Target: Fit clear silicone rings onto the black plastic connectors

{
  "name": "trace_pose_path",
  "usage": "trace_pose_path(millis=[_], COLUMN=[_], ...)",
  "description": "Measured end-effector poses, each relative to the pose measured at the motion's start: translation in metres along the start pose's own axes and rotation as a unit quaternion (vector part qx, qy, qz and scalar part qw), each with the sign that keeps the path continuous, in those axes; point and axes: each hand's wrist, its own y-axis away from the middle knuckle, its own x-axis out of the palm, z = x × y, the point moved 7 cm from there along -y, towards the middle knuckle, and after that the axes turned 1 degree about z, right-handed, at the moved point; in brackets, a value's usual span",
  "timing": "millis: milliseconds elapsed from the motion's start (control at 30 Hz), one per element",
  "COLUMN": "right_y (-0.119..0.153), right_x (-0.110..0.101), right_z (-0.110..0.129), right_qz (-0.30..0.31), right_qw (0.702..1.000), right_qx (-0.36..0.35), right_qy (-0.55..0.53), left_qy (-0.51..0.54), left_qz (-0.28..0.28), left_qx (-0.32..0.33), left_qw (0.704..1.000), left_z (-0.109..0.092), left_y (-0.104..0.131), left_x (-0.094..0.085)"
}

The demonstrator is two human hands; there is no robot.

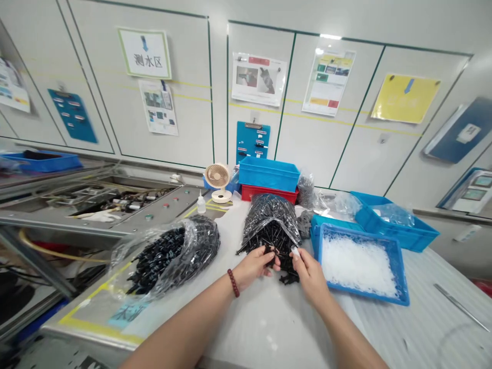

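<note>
My left hand [251,265], with a red bead bracelet at the wrist, pinches a small black part [272,251] in front of an open clear bag [271,207]. Many thin black pieces [269,234] spill toward the bag's mouth. Between the thumb and fingers of my right hand [309,271] is a small translucent white piece [295,251], close to the left hand but apart from it. A few loose black parts [290,278] lie on the table below the hands. Right of them stands a blue tray [404,292] holding a heap of small white pieces [357,264].
On the left lies a second clear bag [207,238] of black parts. Behind are a small fan [217,177], a dropper bottle [201,203] and a blue bin [269,174] on a red bin [249,192]. Tweezers [461,306] lie at the far right.
</note>
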Motion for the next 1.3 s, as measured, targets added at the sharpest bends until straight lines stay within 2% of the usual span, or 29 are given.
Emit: trace_pose_path(millis=[67, 167, 433, 567, 667, 833, 1000, 1100, 1167, 1300], right_y=[0.004, 0.009, 0.012, 0.013, 0.013, 0.014, 0.017, 0.018, 0.018, 0.02], right_x=[0.006, 0.013, 0.01, 0.01, 0.01, 0.013, 0.019, 0.02, 0.021, 0.022], right_z=[-0.004, -0.008, -0.015, -0.017, -0.016, -0.013, -0.01, -0.009, -0.009, -0.009], right_qz=[0.006, 0.034, 0.053, 0.059, 0.065, 0.096, 0.129, 0.142, 0.151, 0.168], right_qw=[1.0, 0.998, 0.996, 0.996, 0.994, 0.987, 0.965, 0.949, 0.941, 0.934], right_qx=[-0.004, -0.002, 0.009, 0.013, 0.009, 0.0, -0.015, -0.014, -0.012, -0.003], right_qy=[0.023, 0.059, 0.065, 0.066, 0.083, 0.131, 0.227, 0.281, 0.303, 0.316], left_qy=[0.097, 0.12, 0.009, -0.038, -0.091, -0.247, -0.395, -0.448, -0.459, -0.45], left_qz=[-0.025, -0.069, -0.077, -0.09, -0.072, -0.037, 0.005, 0.02, 0.02, 0.017], left_qx=[-0.006, 0.002, -0.005, 0.048, 0.094, 0.156, 0.218, 0.242, 0.24, 0.203], left_qw=[0.995, 0.99, 0.997, 0.994, 0.989, 0.956, 0.892, 0.86, 0.855, 0.869], left_z=[0.004, 0.004, -0.004, -0.016, -0.025, -0.033, -0.032, -0.031, -0.03, -0.027], left_y=[0.0, 0.001, 0.009, 0.015, 0.018, 0.023, 0.026, 0.027, 0.027, 0.023], left_x=[-0.006, -0.014, -0.006, -0.009, -0.008, -0.002, 0.008, 0.012, 0.012, 0.009])
